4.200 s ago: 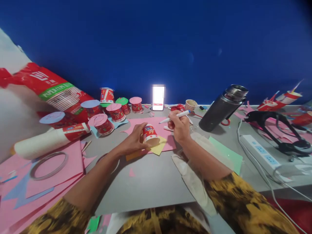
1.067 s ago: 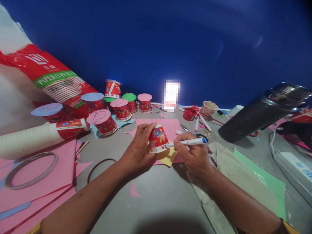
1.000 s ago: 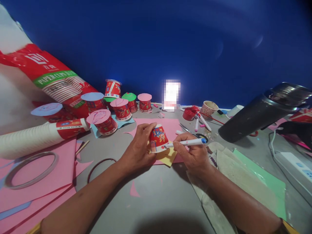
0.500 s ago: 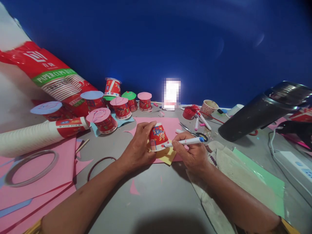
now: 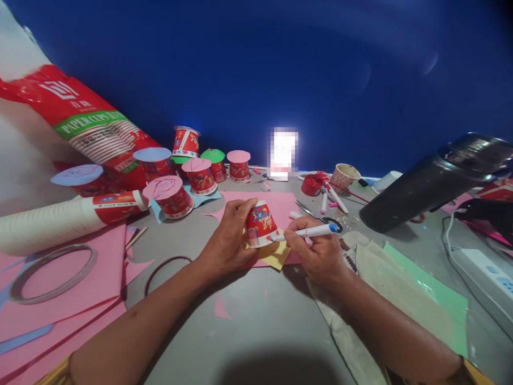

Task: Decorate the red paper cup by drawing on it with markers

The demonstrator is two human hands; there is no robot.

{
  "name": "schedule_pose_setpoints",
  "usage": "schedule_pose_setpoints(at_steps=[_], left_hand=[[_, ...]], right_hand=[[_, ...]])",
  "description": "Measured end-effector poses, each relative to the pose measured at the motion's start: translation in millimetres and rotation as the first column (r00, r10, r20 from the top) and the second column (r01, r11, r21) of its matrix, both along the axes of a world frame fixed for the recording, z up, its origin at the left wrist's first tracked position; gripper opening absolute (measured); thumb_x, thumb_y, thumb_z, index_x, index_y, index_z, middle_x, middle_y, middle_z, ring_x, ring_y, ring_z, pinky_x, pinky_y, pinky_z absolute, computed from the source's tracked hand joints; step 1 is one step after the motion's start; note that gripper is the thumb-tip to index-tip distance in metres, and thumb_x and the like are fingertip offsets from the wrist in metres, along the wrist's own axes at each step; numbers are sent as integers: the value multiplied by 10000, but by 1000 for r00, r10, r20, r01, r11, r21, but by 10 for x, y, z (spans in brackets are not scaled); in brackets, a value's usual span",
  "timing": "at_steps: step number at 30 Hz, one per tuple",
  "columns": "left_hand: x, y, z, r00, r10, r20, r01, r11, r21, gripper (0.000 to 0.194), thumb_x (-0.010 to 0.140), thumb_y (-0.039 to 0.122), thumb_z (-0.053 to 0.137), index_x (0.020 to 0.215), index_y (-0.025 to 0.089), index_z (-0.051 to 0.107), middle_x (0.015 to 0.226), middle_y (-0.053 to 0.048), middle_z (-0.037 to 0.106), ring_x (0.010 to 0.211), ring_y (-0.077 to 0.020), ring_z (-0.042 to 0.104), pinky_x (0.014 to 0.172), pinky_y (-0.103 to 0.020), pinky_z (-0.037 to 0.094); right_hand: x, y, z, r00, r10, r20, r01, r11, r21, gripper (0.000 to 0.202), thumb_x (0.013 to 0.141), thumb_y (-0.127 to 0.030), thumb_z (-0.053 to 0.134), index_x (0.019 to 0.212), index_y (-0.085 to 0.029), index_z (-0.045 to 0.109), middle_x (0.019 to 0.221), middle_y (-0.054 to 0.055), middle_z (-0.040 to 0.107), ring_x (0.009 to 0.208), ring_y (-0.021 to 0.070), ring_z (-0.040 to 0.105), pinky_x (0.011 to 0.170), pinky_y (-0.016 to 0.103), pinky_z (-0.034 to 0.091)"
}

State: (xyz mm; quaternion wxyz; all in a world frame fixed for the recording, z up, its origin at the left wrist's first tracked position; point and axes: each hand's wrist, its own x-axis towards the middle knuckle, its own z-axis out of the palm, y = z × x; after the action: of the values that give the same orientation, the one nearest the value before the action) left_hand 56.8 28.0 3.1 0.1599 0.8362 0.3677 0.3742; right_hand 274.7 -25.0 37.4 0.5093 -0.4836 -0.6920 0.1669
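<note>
My left hand (image 5: 232,235) is closed round a red printed paper cup (image 5: 262,220), its wide white rim tilted down and towards the right. In my right hand (image 5: 315,248) is a white marker (image 5: 310,231) with a blue end pointing right. The marker's tip touches or nearly touches the cup's white rim band. Below the cup lie a yellow paper piece (image 5: 278,256) and a pink sheet (image 5: 280,201). Scissors (image 5: 318,213) rest just beyond my right hand.
Several upturned cups with paper discs, such as a pink-topped cup (image 5: 170,198), stand at back left. A stack of paper cups (image 5: 80,216) and a tape ring (image 5: 52,274) lie left. A black flask (image 5: 425,187), a grey cloth (image 5: 377,278) and a power strip (image 5: 487,272) occupy the right.
The marker tip has shifted very slightly along the cup's rim band. Both hands keep their hold and otherwise stay nearly in place.
</note>
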Motion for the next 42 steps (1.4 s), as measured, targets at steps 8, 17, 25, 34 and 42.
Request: schedule_pose_setpoints(at_steps=[8,17,25,34,42], left_hand=[[20,-41,36,1000,16,8,-16,1000,-8,903,843,306,859,1595,275,360,1427,-143,488,1382,-341,553,1157,-525,551],[27,-27,39,1000,0,30,0,1000,9,854,868,388,845,1576,256,385,1385,-137,492,1317,-313,586,1117,-497,580],[11,-25,46,1000,1,1,-1,1000,-12,890,848,323,850,1590,285,361,1394,-135,486,1338,-327,568,1126,-524,573],[23,-48,17,1000,8,27,-9,999,34,904,836,249,854,1597,280,366,1396,-126,485,1326,-303,565,1114,-461,578],[29,-37,21,1000,4,22,-5,1000,10,910,830,273,871,1592,276,372,1397,-131,483,1330,-314,564,1100,-470,582]], right_hand=[[-27,-38,-35,998,-13,-54,14,1000,20,167,948,-284,656,789,-242,689,712,-10,711,649,169,644,659,306,517],[-16,-31,-29,998,-13,-58,14,1000,4,175,939,-283,657,770,-239,677,676,-21,679,615,156,607,624,291,490],[-10,-33,-24,999,-6,-44,5,1000,-23,160,929,-276,659,775,-239,680,695,-12,702,634,164,624,635,296,504],[-44,-46,-58,996,36,-76,-34,999,30,139,946,-264,681,812,-244,711,736,-19,724,660,160,647,668,294,517],[-39,-57,-58,995,0,-104,1,1000,6,144,955,-266,681,816,-244,711,752,-16,722,687,167,656,696,301,520]])
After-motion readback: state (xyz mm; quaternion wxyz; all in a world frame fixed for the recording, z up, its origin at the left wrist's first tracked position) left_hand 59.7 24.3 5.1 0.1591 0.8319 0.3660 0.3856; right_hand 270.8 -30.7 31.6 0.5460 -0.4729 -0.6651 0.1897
